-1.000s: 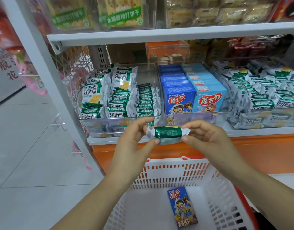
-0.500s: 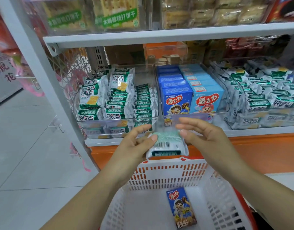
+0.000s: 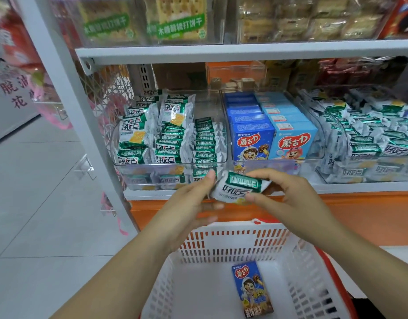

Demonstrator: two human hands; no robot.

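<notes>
Together, the left hand (image 3: 186, 203) and right hand (image 3: 288, 199) are pinching a green-and-white cracker packet (image 3: 238, 186), fingers curled on its ends. They are holding it above the white shopping basket's (image 3: 232, 244) far rim.

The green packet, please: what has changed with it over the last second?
The packet was turned over between the left hand and right hand: barcode side up before, printed front now. Both still pinch it; the blue box in the basket lies unmoved.

light: bright, even, soft shadows | glare: clear bins | edges: wide-angle bending | focus: slightly soft
</notes>
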